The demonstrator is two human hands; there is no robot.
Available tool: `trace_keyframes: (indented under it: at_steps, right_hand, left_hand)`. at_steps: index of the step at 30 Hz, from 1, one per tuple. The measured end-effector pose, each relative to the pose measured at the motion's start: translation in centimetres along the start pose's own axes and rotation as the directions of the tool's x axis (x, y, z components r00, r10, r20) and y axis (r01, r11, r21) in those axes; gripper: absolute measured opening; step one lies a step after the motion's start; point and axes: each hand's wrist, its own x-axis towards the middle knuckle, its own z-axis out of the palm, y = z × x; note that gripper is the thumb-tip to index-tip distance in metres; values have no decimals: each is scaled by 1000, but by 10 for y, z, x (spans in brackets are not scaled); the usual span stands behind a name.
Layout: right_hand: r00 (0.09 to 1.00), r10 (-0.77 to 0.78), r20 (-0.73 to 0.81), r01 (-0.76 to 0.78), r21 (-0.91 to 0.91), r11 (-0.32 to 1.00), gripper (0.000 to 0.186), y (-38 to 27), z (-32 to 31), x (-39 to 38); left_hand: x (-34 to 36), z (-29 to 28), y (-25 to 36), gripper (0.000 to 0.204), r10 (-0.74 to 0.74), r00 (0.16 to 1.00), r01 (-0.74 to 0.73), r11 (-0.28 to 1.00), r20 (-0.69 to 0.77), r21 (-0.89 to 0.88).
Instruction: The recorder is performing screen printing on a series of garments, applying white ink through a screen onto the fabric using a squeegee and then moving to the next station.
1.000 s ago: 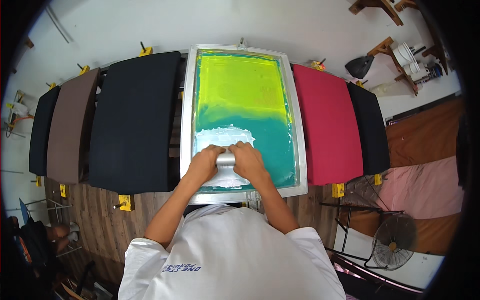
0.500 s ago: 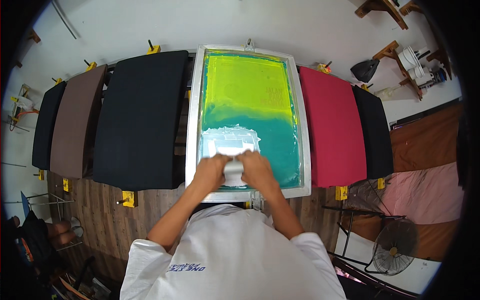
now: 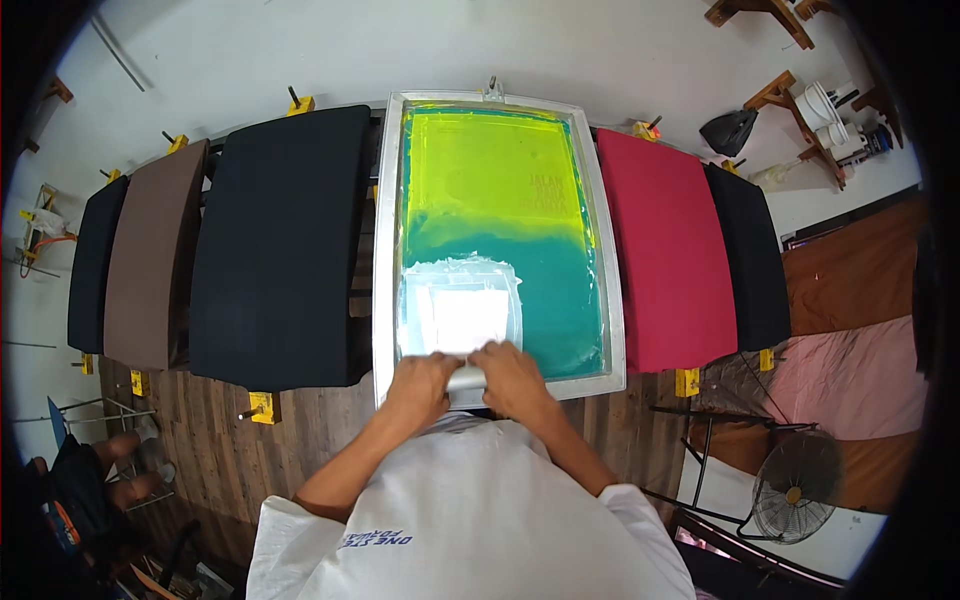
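Observation:
A screen-printing frame (image 3: 615, 300) with a silver rim lies in front of me. Its mesh is yellow-green (image 3: 490, 170) in the far part and teal (image 3: 560, 300) nearer. White ink (image 3: 465, 310) covers a rough rectangle at the near left of the mesh. My left hand (image 3: 425, 385) and my right hand (image 3: 512, 378) are closed side by side on a squeegee (image 3: 467, 378), which is at the near end of the screen, by the rim. Both hands hide much of the squeegee, and its blade edge cannot be seen.
Left of the frame are boards covered in black (image 3: 275, 250) and brown (image 3: 155, 260) fabric; on the right are red (image 3: 665, 250) and black (image 3: 748, 260) ones. Yellow clamps (image 3: 262, 408) stick out at their ends. A fan (image 3: 795, 490) stands lower right. Part of another person (image 3: 120, 470) shows lower left.
Both hands have pulled the squeegee toward me, from the white patch to the near rim. More of the white rectangle now shows uncovered.

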Motion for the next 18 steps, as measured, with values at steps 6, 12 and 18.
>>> trace_keyframes:
  at_steps: [6, 12, 18]
  right_hand:
    - [976, -54, -211, 29, -120, 992, 37, 15, -23, 83]
    - [978, -40, -204, 23, -87, 996, 44, 9, 16, 35]
    - [997, -24, -80, 20, -46, 999, 44, -3, 10, -10]
  left_hand:
    - [68, -24, -34, 42, 65, 948, -53, 998, -312, 46]
    - [26, 17, -34, 52, 101, 962, -93, 995, -252, 46]
    - [-12, 11, 2, 61, 11, 998, -10, 1000, -54, 7]
